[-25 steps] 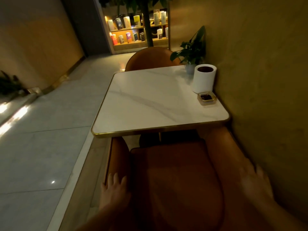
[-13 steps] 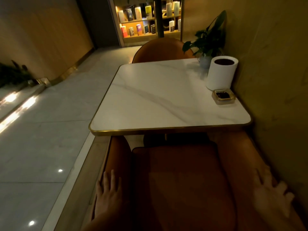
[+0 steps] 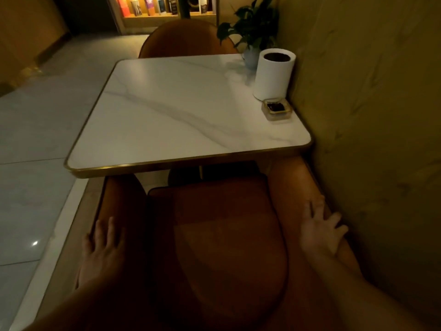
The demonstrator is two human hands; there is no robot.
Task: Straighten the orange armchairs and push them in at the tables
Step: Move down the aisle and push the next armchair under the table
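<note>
The near orange armchair is standing at the near edge of the table, with its armrest fronts just reaching under that edge and its right side close to the wall. The left hand is lying flat on the left armrest, fingers straight. The right hand is resting on the right armrest, fingers spread, gripping nothing. A second orange armchair is sitting at the far edge. A white cylinder and an ashtray are standing along the right edge.

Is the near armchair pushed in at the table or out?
Partly in: the armchair has its arm tips under the table edge, but the seat shows wholly outside it.
</note>
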